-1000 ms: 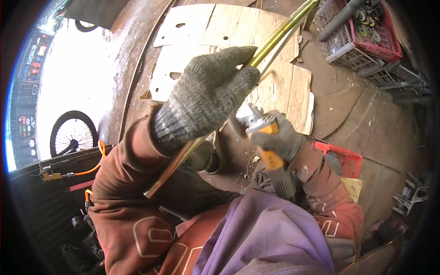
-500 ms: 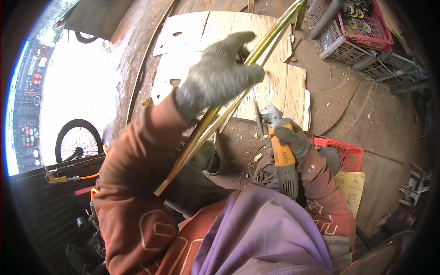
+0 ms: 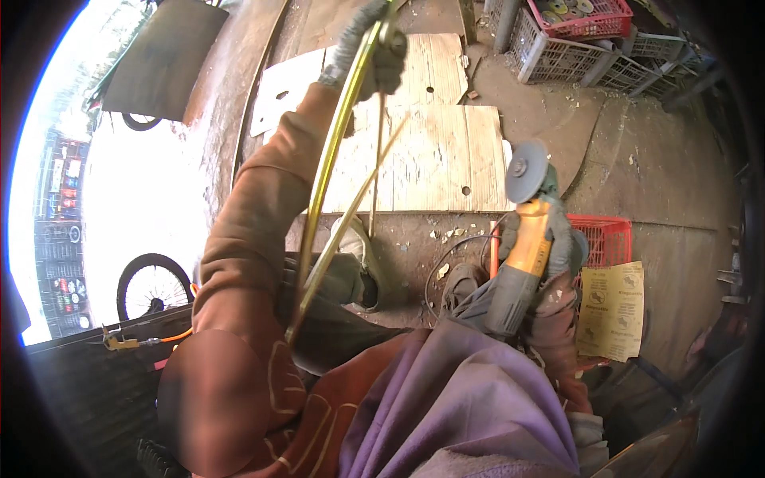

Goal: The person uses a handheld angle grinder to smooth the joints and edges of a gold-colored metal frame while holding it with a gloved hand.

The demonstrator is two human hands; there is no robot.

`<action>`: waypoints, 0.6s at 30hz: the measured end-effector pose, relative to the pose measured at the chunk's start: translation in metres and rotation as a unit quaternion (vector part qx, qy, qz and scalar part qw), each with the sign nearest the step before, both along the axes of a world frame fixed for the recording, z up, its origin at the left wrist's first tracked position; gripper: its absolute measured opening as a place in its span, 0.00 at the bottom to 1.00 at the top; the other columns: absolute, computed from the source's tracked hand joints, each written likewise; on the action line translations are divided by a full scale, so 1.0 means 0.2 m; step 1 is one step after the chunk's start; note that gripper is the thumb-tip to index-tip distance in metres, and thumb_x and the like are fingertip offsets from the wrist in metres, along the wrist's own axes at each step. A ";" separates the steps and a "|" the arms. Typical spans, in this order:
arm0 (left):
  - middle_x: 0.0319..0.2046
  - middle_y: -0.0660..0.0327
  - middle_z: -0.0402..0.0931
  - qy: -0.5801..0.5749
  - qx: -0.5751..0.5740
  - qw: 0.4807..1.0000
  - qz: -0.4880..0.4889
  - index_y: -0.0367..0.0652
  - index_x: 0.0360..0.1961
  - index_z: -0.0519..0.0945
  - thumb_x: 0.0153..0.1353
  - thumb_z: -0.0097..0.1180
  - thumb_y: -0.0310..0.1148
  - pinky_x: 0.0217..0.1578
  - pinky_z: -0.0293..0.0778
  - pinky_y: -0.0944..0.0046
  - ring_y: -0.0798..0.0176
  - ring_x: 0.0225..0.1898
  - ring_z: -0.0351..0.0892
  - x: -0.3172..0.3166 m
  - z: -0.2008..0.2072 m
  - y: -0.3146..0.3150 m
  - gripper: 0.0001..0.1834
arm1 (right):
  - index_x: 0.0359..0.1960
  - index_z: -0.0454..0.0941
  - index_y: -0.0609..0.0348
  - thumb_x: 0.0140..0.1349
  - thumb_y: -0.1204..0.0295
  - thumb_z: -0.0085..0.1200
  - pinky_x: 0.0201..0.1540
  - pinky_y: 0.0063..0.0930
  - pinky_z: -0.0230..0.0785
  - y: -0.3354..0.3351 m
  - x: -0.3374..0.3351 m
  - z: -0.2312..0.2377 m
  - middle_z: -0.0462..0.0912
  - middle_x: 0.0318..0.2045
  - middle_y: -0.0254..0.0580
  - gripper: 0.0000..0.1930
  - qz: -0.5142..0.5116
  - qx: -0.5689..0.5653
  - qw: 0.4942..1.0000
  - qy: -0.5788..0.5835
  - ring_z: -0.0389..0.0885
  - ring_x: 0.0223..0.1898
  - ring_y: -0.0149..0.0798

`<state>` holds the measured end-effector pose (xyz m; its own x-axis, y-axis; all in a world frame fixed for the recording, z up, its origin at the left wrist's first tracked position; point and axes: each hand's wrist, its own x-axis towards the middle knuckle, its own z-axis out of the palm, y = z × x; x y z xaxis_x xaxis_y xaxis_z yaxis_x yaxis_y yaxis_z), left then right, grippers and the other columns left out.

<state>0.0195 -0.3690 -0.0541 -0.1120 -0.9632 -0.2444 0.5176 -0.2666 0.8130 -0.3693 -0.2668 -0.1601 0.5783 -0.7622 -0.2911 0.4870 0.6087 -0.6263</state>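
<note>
My left hand [image 3: 386, 64], in a grey work glove, is stretched far forward at the top of the view. It is closed around long, shiny gold-coloured metal strips [image 3: 338, 135], whose lower ends slant down beside my left forearm. The strips fan apart below the hand, and their far ends run out of the picture. My right hand [image 3: 564, 243], also gloved, grips an orange and grey angle grinder [image 3: 529, 237] by its body. The grinder's round disc [image 3: 526, 177] points away from me, apart from the strips.
Flattened cardboard [image 3: 430, 159] covers the floor ahead. Right of my right hand are a red plastic basket [image 3: 610, 239] and a yellowish paper sheet [image 3: 612, 307]. Grey crates [image 3: 550, 60] stand at the far right. A bicycle wheel [image 3: 155, 291] is at left; a dark cable [image 3: 434, 279] lies near my feet.
My left hand has moved farther forward, and the strips now stand steeper and spread apart. The grinder has shifted right and turned, bringing its disc face into view.
</note>
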 end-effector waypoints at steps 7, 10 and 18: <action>0.12 0.71 0.60 -0.100 -0.059 0.992 0.044 0.50 0.25 0.78 0.63 0.55 0.68 0.13 0.56 0.61 0.67 0.10 0.58 0.41 0.53 0.01 0.30 | 0.51 0.74 0.60 0.66 0.57 0.58 0.30 0.33 0.80 0.07 -0.15 0.32 0.82 0.34 0.44 0.21 0.009 -0.087 0.996 -0.006 0.83 0.28 0.39; 0.11 0.70 0.61 -0.244 -0.074 0.965 0.061 0.50 0.24 0.78 0.64 0.56 0.66 0.12 0.57 0.61 0.66 0.09 0.60 0.49 0.83 0.18 0.29 | 0.50 0.74 0.60 0.65 0.59 0.59 0.29 0.32 0.80 0.08 -0.10 0.29 0.81 0.33 0.44 0.20 0.031 -0.084 0.996 -0.009 0.83 0.27 0.38; 0.13 0.71 0.64 -0.551 -0.062 0.824 0.111 0.46 0.36 0.83 0.69 0.60 0.54 0.10 0.59 0.66 0.73 0.09 0.61 0.11 0.93 0.45 0.21 | 0.49 0.73 0.61 0.63 0.63 0.61 0.28 0.32 0.79 0.08 0.03 0.17 0.81 0.32 0.44 0.18 0.099 -0.063 0.992 0.039 0.82 0.26 0.37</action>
